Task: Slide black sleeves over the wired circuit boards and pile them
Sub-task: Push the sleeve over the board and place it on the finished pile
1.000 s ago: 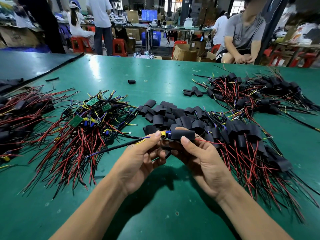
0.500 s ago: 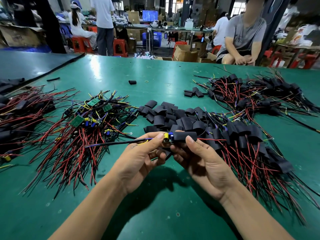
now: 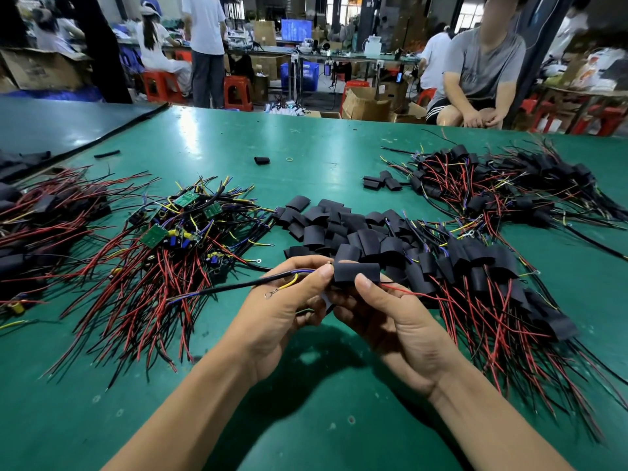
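Observation:
Above the green table (image 3: 306, 419) my right hand (image 3: 390, 321) grips a black sleeve (image 3: 356, 272) that now covers a circuit board, thumb on its front. My left hand (image 3: 285, 307) pinches the board's wire bundle (image 3: 238, 286) at the sleeve's left end. Red wires trail out to the right. Bare green boards with wires (image 3: 170, 232) lie heaped at left. Loose empty sleeves (image 3: 326, 222) sit in the middle, and sleeved boards (image 3: 482, 277) are piled at right.
More sleeved wire bundles lie at far left (image 3: 44, 219) and at back right (image 3: 509, 188). One stray sleeve (image 3: 261, 160) rests farther back. A seated person (image 3: 482, 73) is beyond the table's far edge, with others, stools and boxes behind.
The sleeve has slid left over the board: the yellow and blue components visible at its left end earlier are now hidden inside it. Both hands stay in place.

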Action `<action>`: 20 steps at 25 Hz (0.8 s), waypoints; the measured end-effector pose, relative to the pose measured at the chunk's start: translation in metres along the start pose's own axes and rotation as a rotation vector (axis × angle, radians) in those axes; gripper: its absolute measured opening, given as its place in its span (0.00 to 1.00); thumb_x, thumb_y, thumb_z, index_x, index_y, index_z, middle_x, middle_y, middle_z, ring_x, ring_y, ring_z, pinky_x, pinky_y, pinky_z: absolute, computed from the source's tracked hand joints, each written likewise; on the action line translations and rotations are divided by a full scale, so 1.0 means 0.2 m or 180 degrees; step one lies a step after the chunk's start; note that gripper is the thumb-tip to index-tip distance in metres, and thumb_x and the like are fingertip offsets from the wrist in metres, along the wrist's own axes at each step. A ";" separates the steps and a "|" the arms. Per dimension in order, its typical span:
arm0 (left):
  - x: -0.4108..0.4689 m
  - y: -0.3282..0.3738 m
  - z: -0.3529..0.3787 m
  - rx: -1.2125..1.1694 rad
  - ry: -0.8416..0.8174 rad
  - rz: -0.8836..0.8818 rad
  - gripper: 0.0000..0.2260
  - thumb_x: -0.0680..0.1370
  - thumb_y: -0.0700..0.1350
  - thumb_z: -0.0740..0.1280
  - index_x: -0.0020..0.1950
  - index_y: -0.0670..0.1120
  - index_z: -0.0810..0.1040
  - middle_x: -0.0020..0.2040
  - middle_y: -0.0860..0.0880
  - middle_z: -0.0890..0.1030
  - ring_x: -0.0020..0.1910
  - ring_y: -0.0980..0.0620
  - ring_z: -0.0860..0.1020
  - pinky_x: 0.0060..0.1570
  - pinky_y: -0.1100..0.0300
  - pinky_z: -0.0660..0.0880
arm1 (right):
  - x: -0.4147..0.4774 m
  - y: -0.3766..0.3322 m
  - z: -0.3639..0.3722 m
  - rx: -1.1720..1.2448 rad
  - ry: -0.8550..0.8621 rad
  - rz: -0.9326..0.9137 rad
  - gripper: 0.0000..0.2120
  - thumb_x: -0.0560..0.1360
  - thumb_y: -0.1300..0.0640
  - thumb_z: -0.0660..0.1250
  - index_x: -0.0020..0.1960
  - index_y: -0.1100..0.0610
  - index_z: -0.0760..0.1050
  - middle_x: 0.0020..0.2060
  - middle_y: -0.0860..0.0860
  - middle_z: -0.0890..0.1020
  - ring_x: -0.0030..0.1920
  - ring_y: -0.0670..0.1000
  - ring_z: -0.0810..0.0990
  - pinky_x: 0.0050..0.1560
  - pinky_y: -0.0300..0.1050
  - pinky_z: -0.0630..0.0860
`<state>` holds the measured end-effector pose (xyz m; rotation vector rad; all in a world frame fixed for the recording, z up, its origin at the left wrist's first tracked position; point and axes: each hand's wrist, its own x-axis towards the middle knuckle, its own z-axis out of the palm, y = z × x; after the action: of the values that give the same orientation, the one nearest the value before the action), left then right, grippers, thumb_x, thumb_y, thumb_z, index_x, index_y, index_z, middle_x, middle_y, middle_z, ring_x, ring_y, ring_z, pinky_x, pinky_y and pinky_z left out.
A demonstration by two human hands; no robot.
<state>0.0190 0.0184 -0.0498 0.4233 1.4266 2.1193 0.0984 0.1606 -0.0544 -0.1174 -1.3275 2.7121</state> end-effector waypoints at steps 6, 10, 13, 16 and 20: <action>0.00 -0.01 -0.01 0.0113 -0.0120 0.0196 0.16 0.65 0.53 0.77 0.50 0.50 0.85 0.39 0.50 0.82 0.31 0.57 0.74 0.31 0.66 0.71 | 0.00 0.00 0.01 0.0472 -0.0034 0.0387 0.22 0.59 0.55 0.84 0.51 0.61 0.86 0.47 0.57 0.87 0.44 0.50 0.86 0.47 0.42 0.82; 0.00 0.00 -0.01 0.0074 -0.0299 0.0333 0.14 0.71 0.47 0.74 0.56 0.48 0.85 0.41 0.48 0.83 0.32 0.54 0.75 0.33 0.64 0.74 | 0.00 -0.04 0.02 0.0819 0.0301 0.0636 0.15 0.63 0.57 0.76 0.47 0.63 0.86 0.45 0.60 0.87 0.40 0.51 0.87 0.41 0.44 0.83; 0.00 0.00 0.00 0.0036 0.0022 0.0494 0.15 0.67 0.47 0.75 0.52 0.47 0.86 0.39 0.46 0.82 0.30 0.53 0.74 0.31 0.65 0.72 | 0.00 -0.03 0.04 0.0526 0.0395 0.0488 0.11 0.67 0.54 0.72 0.46 0.59 0.87 0.46 0.58 0.87 0.38 0.49 0.86 0.39 0.41 0.83; 0.00 0.00 0.00 0.0211 0.0285 0.0621 0.13 0.65 0.49 0.76 0.47 0.46 0.86 0.36 0.45 0.81 0.28 0.53 0.72 0.30 0.64 0.70 | -0.01 -0.01 0.06 0.0326 0.0387 0.0279 0.10 0.67 0.54 0.73 0.45 0.56 0.87 0.46 0.57 0.87 0.38 0.49 0.86 0.37 0.39 0.82; 0.01 -0.01 0.00 0.0287 0.0457 0.0670 0.08 0.66 0.47 0.75 0.43 0.46 0.86 0.32 0.46 0.79 0.27 0.52 0.71 0.30 0.62 0.68 | -0.01 0.02 0.06 0.0264 0.0377 -0.0010 0.12 0.66 0.58 0.74 0.49 0.58 0.85 0.46 0.59 0.86 0.39 0.51 0.86 0.39 0.40 0.81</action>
<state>0.0186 0.0196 -0.0510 0.4829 1.6261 2.2973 0.0986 0.1490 -0.0497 -0.2636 -1.1807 2.7060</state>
